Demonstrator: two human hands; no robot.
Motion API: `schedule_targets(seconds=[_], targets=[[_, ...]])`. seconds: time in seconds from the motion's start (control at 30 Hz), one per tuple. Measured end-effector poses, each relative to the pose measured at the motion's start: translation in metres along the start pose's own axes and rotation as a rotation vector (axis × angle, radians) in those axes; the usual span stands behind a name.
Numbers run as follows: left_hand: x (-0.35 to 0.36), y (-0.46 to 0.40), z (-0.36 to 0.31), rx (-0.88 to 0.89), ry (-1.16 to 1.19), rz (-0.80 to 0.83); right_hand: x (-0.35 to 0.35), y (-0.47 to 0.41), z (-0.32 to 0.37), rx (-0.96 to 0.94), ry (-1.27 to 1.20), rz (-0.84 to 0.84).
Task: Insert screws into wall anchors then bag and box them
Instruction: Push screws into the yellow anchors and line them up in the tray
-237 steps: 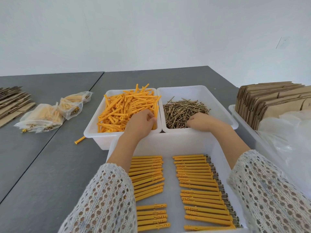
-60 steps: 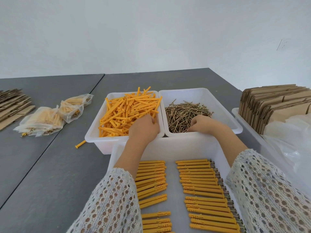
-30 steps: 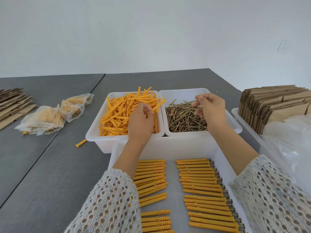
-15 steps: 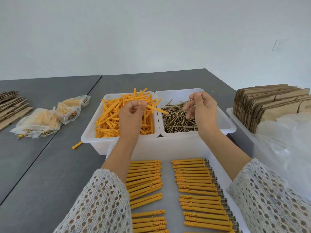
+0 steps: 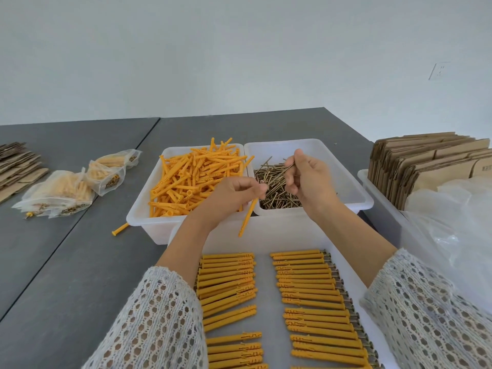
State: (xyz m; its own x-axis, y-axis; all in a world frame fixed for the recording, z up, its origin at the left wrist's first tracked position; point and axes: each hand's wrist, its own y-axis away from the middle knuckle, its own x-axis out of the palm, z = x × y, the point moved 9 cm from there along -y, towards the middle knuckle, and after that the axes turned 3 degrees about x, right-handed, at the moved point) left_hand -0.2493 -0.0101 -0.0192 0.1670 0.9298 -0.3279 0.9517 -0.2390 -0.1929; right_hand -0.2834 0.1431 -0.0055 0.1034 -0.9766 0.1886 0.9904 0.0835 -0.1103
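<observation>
My left hand [image 5: 231, 197] pinches one orange wall anchor [image 5: 247, 218] by its top, so it hangs down over the near tray's far wall. My right hand [image 5: 308, 182] pinches a thin screw [image 5: 289, 166] between thumb and fingers, above the white bin of screws [image 5: 277, 194]. Left of that stands the white bin of loose orange anchors [image 5: 197, 177]. Close to me, a white tray [image 5: 266, 233] holds two columns of anchors with screws inserted [image 5: 308, 296]. The two hands are a short gap apart.
Clear bags filled with anchors [image 5: 57, 194] lie on the grey table at left, beside flat cardboard pieces [image 5: 16, 166]. One stray anchor [image 5: 120, 229] lies by the anchor bin. At right, a bin holds folded cardboard boxes [image 5: 431, 163] and clear plastic bags [image 5: 452, 222].
Both hands lifted out of the bins, each with one piece, and drew toward each other over the bins' near edge. The anchor now hangs downward from my left hand.
</observation>
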Motion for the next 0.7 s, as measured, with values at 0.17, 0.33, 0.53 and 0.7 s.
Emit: schedule_targets(seconds=[0.17, 0.33, 0.53, 0.7], targets=[[0.006, 0.0, -0.002, 0.001, -0.043, 0.055, 0.001, 0.001, 0.005, -0.038, 0.067, 0.01], [0.007, 0.0, 0.001, -0.004, -0.055, 0.078, 0.028, 0.011, 0.003, -0.086, 0.318, 0.173], [-0.018, 0.001, 0.006, -0.012, 0.138, -0.15, 0.047, 0.018, -0.01, -0.029, 0.463, 0.303], [-0.027, -0.001, 0.013, -0.015, 0.289, -0.214, 0.062, 0.027, -0.015, -0.061, 0.611, 0.438]])
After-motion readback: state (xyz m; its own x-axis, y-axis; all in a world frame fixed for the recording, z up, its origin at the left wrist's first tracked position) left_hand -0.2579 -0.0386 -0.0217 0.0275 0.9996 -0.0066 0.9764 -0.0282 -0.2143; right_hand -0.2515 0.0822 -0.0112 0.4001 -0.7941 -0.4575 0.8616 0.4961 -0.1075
